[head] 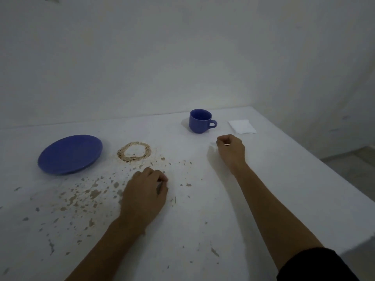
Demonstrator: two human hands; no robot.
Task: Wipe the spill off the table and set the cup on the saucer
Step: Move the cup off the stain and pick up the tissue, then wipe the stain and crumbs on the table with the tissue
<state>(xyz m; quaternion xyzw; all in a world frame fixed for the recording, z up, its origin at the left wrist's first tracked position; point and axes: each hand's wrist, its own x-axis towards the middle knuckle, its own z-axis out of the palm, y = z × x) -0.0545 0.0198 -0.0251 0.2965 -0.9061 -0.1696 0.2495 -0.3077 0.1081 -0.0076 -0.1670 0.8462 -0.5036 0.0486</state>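
On the white table (263,199), the left hand (142,197) rests nearest, fingers curled together into a loose fist, among brown spill (85,196) splatters spreading to its left. Farther back, a brown ring stain (134,152) lies just right of the empty blue saucer (70,154). The right hand (231,149) sits to the right, fingers also curled shut. Beyond it the blue cup (199,121) stands upright, handle pointing right, with a folded white napkin (241,126) near its right

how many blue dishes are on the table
2: a blue saucer at the left beside the brown ring stain, and a blue cup farther back, left of the white napkin.
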